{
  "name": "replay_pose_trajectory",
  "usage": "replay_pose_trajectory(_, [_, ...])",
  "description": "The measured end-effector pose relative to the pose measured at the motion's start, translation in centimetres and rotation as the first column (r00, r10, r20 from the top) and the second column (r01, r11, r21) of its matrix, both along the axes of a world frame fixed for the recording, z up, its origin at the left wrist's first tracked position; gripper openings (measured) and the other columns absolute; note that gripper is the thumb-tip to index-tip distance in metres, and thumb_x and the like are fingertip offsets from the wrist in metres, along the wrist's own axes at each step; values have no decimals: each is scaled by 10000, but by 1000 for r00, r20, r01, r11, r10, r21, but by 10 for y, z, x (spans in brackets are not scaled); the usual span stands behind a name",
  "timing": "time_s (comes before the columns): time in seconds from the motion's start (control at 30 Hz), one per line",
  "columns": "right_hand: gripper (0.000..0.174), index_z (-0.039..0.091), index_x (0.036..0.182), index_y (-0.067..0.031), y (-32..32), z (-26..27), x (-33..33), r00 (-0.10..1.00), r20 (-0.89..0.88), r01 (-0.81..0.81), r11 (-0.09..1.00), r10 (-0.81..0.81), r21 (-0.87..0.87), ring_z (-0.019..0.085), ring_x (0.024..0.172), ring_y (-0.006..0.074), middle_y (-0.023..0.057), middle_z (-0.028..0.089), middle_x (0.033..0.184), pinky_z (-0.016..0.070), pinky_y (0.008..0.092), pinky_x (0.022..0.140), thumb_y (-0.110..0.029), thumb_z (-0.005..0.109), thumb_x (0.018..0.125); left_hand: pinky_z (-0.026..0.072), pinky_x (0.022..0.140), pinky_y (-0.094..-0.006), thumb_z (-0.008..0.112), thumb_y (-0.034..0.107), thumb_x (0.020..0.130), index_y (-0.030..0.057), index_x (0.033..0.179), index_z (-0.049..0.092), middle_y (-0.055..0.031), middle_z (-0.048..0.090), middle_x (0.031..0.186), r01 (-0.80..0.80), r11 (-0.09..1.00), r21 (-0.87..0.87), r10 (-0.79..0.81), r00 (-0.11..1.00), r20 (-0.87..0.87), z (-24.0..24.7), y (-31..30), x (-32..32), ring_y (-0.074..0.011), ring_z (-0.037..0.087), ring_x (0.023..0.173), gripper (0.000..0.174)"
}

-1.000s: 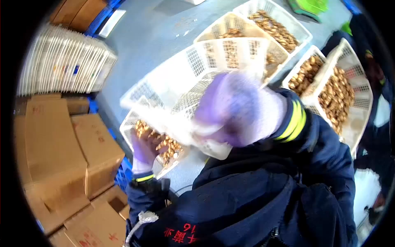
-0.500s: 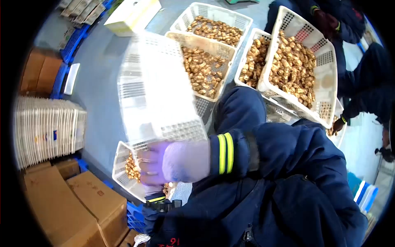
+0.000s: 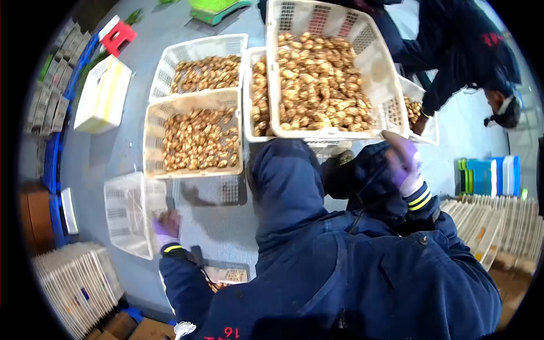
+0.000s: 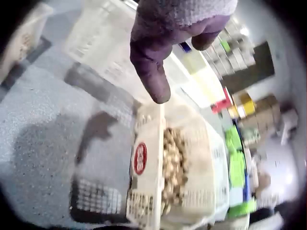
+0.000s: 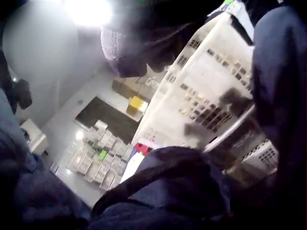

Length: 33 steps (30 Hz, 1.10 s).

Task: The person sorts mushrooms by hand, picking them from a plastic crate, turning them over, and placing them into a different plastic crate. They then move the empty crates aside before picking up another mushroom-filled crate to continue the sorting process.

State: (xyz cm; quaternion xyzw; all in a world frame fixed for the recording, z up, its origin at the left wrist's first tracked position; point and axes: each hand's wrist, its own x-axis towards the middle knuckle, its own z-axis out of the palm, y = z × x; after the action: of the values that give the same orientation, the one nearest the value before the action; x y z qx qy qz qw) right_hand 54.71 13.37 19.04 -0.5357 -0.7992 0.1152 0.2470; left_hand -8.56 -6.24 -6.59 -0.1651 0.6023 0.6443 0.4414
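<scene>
In the head view my left hand [image 3: 167, 225] is beside the right edge of an empty white basket [image 3: 126, 212] at the left. The left wrist view shows this hand [image 4: 177, 45] with thumb and finger apart, nothing visible between them. My right hand [image 3: 405, 161] has a fingertip at the near right corner of a large white basket [image 3: 326, 134], which is heaped with brown, knobbly pieces [image 3: 317, 85] and overlaps another filled basket. In the right wrist view the hand [image 5: 132, 52] is beside the basket's rim [image 5: 165, 81], its fingers partly in shadow.
Two filled baskets [image 3: 192, 174] stand left of the large one. A partly hidden basket [image 3: 232, 275] is at the lower left. Stacked white crates [image 3: 79, 283] and a white box [image 3: 103, 94] are further left. Another person [image 3: 462, 51] bends over at the right.
The empty basket, held up earlier, now is low at the left. My right hand has moved from that basket to the large filled one. The head view has turned right.
</scene>
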Motion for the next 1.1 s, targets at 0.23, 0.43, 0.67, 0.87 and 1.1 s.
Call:
replay_pose_trajectory(0.23, [290, 651, 1161, -73, -68, -193, 266, 879, 100, 467, 801, -465, -375, 664, 1007, 241, 124, 697, 1082, 496, 337, 898, -237, 553, 943, 502, 719, -368, 523, 347, 956, 86, 1166, 641, -69, 682, 966, 867, 407, -288, -853, 473, 221, -20, 1, 189, -249, 645, 854, 356])
replay_pose_trajectory(0.43, [322, 641, 1158, -71, -98, -219, 170, 926, 285, 374, 521, -246, -767, 647, 1046, 280, 140, 678, 1119, 495, 376, 906, -283, 541, 938, 500, 726, -385, 520, 359, 950, 81, 1155, 643, -95, 678, 968, 873, 42, -486, -967, 158, 202, -14, -21, 231, -273, 644, 862, 367])
replay_pose_trajectory(0.67, [332, 625, 1179, -65, -42, -236, 47, 970, 138, 233, 603, -200, -763, 641, 1054, 287, 150, 671, 1131, 494, 379, 907, -269, 548, 929, 498, 735, -405, 517, 372, 942, 75, 1141, 646, -125, 673, 972, 781, 103, -616, -991, 134, 5, -1, 81, 237, -300, 642, 871, 381])
replay_pose_trajectory(0.87, [344, 613, 1197, -59, -44, -228, -17, 980, 149, 196, 524, -131, -829, 636, 1062, 294, 158, 665, 1142, 493, 382, 907, -257, 554, 922, 496, 742, -422, 514, 384, 936, 70, 1130, 649, -152, 669, 974, 744, 103, -661, -993, 111, -29, -26, 166, 243, -324, 641, 879, 393])
replay_pose_trajectory(1.1, [360, 597, 1218, -53, -33, -222, 8, 970, 203, 243, 458, -137, -855, 630, 1071, 301, 168, 658, 1154, 492, 386, 908, -243, 561, 914, 493, 751, -442, 510, 398, 929, 64, 1116, 652, -182, 665, 977, 741, 7, -672, -990, 102, 102, -30, 163, 240, -351, 640, 888, 408])
